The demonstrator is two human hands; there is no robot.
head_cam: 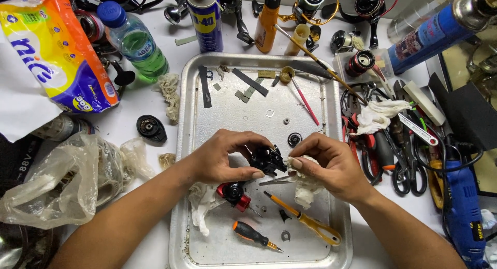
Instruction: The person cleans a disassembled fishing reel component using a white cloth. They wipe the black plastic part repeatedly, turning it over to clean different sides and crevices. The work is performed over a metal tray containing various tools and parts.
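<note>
— Holding what, exactly, that left hand (223, 158)?

— A black reel body (268, 159), pinched in its grip between thumb and fingers, above the metal tray (207, 119).

— And the right hand (331, 165)?

— Its grip is clenched on a white cloth (305, 186), pressed against the reel's right side (fingertips touching it).

— What lies near?

— Just below the left grip, a red-and-black reel part (234, 193); below the right grip, a yellow-handled tool (305, 220); lower still, an orange-handled screwdriver (253, 235).
</note>
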